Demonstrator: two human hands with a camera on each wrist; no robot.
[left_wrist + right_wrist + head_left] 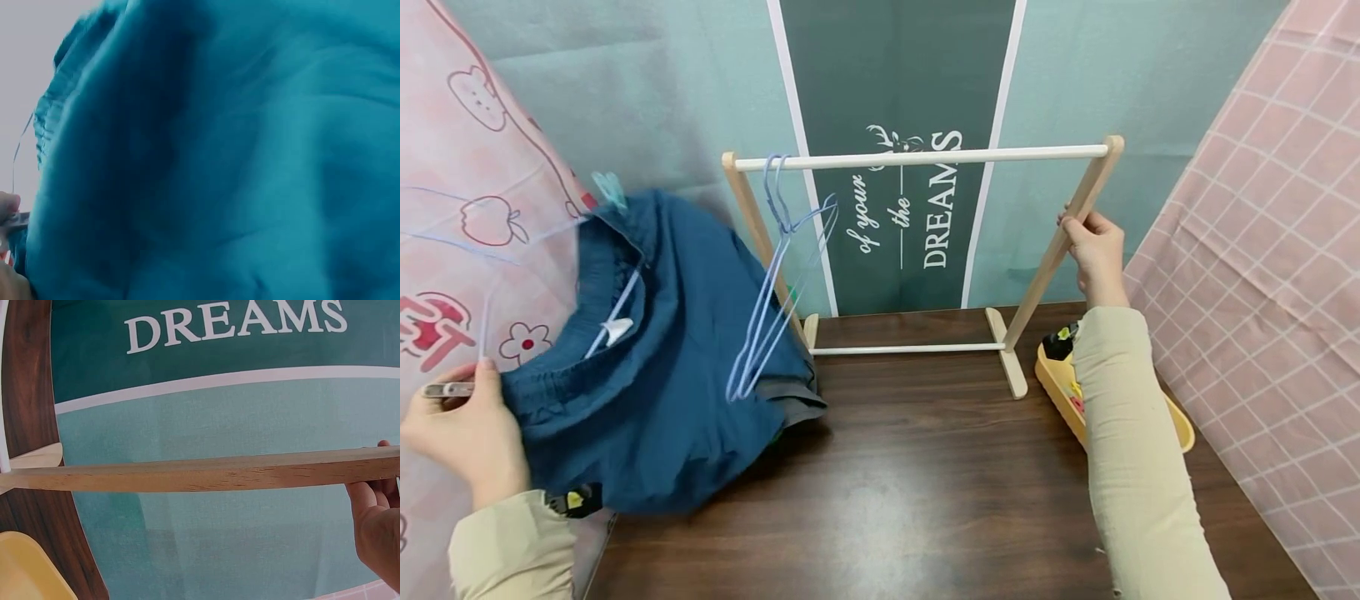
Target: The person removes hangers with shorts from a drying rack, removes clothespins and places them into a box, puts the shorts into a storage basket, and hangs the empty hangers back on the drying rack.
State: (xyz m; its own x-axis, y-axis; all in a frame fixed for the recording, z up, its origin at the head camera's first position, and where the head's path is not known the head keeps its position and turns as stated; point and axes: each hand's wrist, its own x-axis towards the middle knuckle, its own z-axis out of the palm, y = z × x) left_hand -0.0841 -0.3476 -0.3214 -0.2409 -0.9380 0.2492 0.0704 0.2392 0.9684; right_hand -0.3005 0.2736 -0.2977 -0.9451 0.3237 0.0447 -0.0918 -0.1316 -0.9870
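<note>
My left hand pinches a small greyish clothespin at the waistband corner of blue shorts, beside a thin pale hanger wire. A teal clothespin is on the far end of the waistband. The shorts hang at the left and fill most of the left wrist view. With my right hand I grip the right wooden upright of a small clothes rack. Lilac hangers hang from the left end of its white rail, in front of the shorts.
A yellow tray with small colourful items stands at the right, partly behind my right forearm. The rack's feet rest on a dark wood tabletop. Printed cloths hang behind and on both sides.
</note>
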